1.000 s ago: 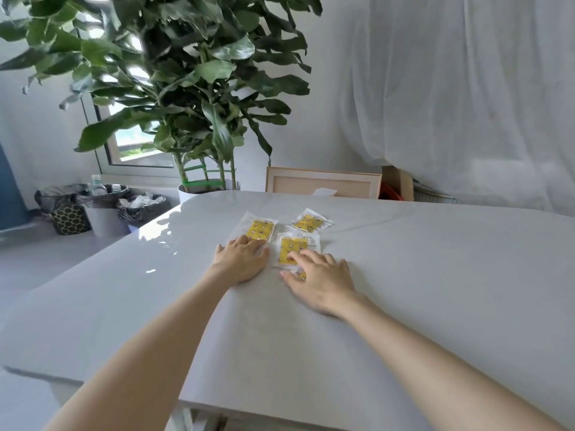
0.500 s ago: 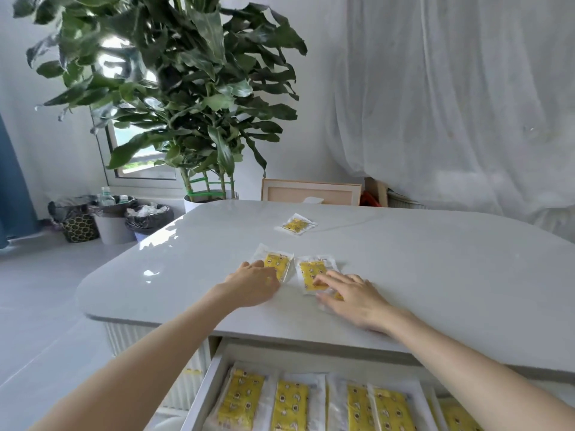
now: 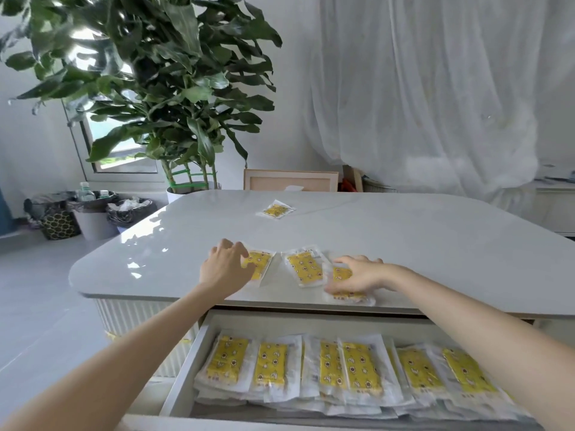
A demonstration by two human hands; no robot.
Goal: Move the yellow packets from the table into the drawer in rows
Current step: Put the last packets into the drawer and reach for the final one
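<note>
Table (image 3: 435, 244): glossy, mid frame
Packets (image 3: 304, 269): light, floppy film; pinch a sealed edge
Left hand (image 3: 225, 269): fingers curled on left packet (image 3: 259, 265)
Right hand (image 3: 357, 278): flat, pressing right packet (image 3: 348, 298)

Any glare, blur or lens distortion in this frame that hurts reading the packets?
Head view: backlight from the window throws glare and leaf shadows on the left corner of the table, clear of the packets. Head view's wide angle bows the table edge and the drawer. The left hand looks slightly soft. The drawer packets show sharp enough.
</note>
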